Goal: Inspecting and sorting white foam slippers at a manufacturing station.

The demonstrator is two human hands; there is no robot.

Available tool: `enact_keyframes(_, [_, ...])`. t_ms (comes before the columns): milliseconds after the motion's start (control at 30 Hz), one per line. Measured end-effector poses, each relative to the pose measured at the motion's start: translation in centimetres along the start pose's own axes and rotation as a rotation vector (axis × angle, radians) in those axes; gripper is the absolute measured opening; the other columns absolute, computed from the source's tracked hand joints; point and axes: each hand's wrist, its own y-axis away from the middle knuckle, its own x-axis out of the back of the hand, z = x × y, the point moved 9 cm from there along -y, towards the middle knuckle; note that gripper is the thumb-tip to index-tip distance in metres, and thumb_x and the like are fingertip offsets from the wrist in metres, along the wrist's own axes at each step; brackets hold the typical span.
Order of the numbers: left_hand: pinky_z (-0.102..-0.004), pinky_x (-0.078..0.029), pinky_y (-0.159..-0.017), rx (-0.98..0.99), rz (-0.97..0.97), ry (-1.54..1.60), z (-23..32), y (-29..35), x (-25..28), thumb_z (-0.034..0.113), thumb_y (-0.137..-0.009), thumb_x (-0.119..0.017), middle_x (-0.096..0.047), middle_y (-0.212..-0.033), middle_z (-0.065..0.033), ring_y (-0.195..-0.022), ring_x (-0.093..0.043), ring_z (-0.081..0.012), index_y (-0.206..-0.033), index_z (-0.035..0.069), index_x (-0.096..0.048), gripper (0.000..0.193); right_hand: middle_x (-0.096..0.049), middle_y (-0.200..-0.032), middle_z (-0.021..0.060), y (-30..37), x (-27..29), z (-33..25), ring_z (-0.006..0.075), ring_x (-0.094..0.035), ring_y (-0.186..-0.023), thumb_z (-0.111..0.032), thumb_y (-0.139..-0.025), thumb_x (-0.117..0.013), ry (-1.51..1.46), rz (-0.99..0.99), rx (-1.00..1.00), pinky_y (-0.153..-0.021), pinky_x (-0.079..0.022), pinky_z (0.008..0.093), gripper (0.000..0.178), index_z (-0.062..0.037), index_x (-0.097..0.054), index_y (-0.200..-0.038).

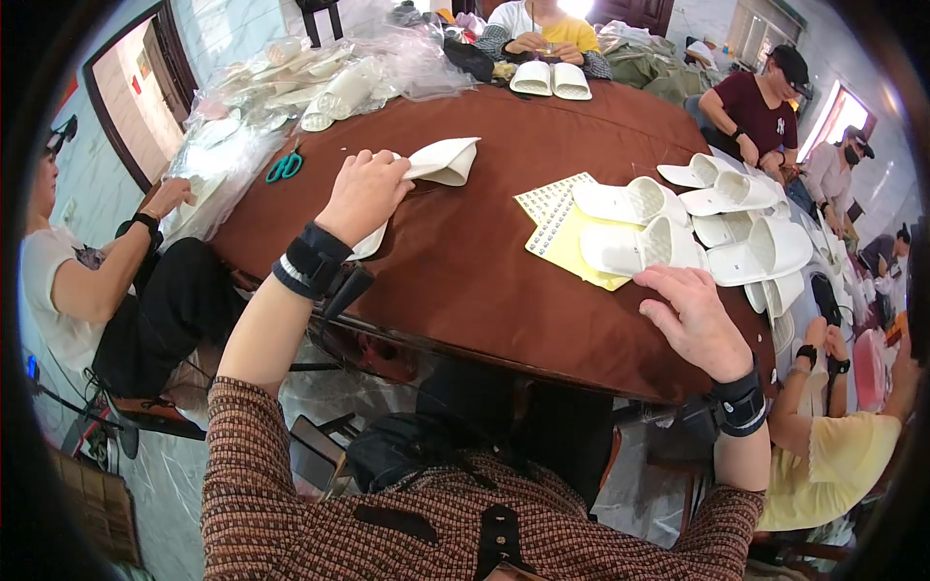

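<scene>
At the left of the table my left hand (373,189) curls its fingers over a white open-toed slipper (450,160). The slipper's wide strap shows beyond my fingertips. A white piece like a sole end shows below my hand; my hand hides whether it belongs to the same slipper. My right hand (699,320), fingers stretched and apart, hovers at or touches the near edge of a white slipper (644,247) in a group on the right. Under that group lie yellow sheets (562,242) with rows of small stickers.
Teal-handled scissors (285,167) lie at the left. Behind them is a heap of slippers in clear plastic bags (291,92). Another pair of slippers (550,80) sits at the far edge of the brown table (465,290). Several people work around the table and at the right.
</scene>
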Motion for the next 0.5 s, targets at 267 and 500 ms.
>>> enact_keyframes(267, [-0.0386,-0.053,-0.065,0.302,0.113,0.612,-3.1,-0.6,0.8,0.02,-0.092,-0.059,-0.068,-0.087,-0.0183,-0.071,-0.064,-0.0333,-0.102,0.0,-0.066,0.024,-0.066,-0.114,0.0144,1.4,-0.2,0.8,0.029,-0.059,-0.109,-0.017,-0.087,-0.065,-0.004,-0.022,-0.005,-0.101,-0.036,0.0405,0.029,-0.005,-0.063,-0.114])
enact_keyframes(500, [-0.0249,-0.05,-0.055,0.459,0.114,1.402,-2.2,0.6,4.4,0.024,-0.097,-0.06,-0.069,-0.09,-0.0049,-0.072,-0.062,-0.0096,-0.108,-0.002,-0.066,0.029,-0.066,-0.114,0.0135,1.1,-0.5,0.1,0.0291,-0.059,-0.106,-0.018,-0.087,-0.064,-0.027,-0.045,0.006,-0.1,-0.037,0.04,0.03,-0.0053,-0.063,-0.114])
